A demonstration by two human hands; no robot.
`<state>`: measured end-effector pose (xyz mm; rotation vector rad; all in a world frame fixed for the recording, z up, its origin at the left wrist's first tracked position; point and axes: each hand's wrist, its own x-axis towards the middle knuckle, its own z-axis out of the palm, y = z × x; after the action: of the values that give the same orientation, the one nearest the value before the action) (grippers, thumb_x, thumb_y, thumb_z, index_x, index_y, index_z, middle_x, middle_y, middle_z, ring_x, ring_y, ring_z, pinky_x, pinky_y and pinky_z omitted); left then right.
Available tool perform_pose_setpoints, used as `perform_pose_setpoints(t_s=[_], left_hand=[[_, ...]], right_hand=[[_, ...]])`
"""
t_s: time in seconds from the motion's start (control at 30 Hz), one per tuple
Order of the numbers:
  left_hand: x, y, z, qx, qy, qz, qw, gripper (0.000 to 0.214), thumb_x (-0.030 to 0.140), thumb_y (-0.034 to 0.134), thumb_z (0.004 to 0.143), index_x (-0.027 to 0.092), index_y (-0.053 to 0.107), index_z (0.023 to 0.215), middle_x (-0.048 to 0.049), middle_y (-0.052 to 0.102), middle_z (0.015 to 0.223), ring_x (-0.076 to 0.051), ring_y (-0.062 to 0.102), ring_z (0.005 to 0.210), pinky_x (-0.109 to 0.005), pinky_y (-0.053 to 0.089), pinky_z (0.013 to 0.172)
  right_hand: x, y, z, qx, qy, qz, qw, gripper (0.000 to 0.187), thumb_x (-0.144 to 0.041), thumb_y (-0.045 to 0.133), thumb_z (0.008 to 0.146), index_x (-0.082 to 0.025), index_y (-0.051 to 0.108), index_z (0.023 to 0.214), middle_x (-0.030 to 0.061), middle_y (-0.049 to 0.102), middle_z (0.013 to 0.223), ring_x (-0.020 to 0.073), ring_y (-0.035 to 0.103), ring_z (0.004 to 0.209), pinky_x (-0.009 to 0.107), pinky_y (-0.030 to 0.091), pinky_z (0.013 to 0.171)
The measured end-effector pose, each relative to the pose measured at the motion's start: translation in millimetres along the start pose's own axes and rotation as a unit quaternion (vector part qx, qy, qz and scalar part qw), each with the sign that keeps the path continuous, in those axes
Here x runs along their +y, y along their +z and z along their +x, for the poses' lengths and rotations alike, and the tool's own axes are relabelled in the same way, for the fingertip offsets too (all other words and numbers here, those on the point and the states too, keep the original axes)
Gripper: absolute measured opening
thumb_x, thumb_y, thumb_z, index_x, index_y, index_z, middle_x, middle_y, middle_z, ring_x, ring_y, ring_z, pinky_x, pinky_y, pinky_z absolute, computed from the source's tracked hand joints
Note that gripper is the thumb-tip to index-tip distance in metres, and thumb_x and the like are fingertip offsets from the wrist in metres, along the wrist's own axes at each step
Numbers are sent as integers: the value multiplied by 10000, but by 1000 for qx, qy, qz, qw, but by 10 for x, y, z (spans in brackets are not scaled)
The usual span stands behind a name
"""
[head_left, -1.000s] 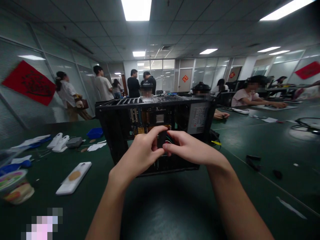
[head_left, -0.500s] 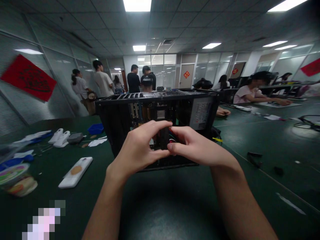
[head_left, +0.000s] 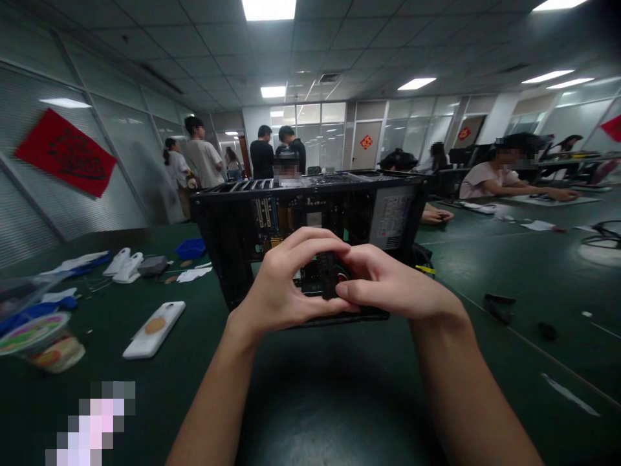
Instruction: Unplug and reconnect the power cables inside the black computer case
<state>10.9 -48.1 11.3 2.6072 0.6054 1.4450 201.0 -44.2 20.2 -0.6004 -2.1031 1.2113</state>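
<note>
An open black computer case lies on the green table before me, its inner side facing me. Both my hands are in front of it, meeting at the fingertips. Between them stands a black multi-pin power connector, upright, with thin coloured wires just behind its right side. My left hand curves around it, index finger at the top and thumb at the bottom. From the right, my right hand pinches it with thumb and fingers. Behind the hands show the motherboard and a power supply with a white label.
A white phone-like object, a plastic cup, a blue tray and a grey block lie to the left. Black scraps and a clear strip lie right. Another person's hand rests beyond the case.
My left hand has shifted right and its fingers overlap the right hand's more. The black connector has turned, showing more of its face. The view has swung slightly left.
</note>
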Motion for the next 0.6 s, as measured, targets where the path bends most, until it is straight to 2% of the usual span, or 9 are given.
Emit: perform_pose_setpoints(t_s=[0.4, 0.6], left_hand=[[-54, -59, -31, -10, -15, 13, 1000, 489, 375, 836, 731, 204, 680, 1162, -103, 682, 1177, -256, 634, 1108, -388, 513, 980], [-78, -53, -37, -18, -20, 10, 1000, 516, 389, 842, 721, 204, 676, 1173, -106, 689, 1179, -260, 637, 1112, -392, 513, 980]], right_hand=[[-3, 36, 44, 42, 8, -55, 998, 88, -257, 588, 739, -179, 558, 715, -35, 460, 660, 107, 403, 610, 216, 329, 508], [40, 7, 34, 32, 15, -58, 998, 128, -267, 617, 763, -176, 548, 704, -37, 452, 645, 97, 379, 589, 205, 297, 479]])
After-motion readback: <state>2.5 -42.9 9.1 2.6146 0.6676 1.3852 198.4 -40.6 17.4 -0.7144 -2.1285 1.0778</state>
